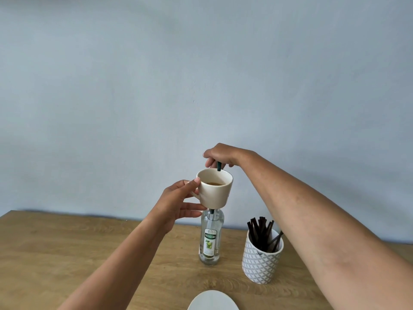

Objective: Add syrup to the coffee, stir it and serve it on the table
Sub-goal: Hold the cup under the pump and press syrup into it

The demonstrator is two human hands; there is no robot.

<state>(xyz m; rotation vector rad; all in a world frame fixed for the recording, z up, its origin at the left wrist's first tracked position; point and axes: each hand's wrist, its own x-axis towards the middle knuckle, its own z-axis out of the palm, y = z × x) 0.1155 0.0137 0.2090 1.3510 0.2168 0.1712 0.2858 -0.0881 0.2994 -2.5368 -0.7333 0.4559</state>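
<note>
- a wooden table (pixel 89 253) with a light oak grain ran across the lower part of the view, its far edge against a pale blue wall (pixel 201 74).
- a clear glass bottle (pixel 211 238) stood upright near the middle of the table, with a white and green label on its front.
- just to the right of the bottle stood a white pot (pixel 261 262) with a grey diamond pattern, holding a bunch of dark sticks (pixel 261 231) that leaned out over its rim.
- at the near edge of the table lay a pale round saucer (pixel 213 302), only partly in view, apart from both bottle and pot.
</note>
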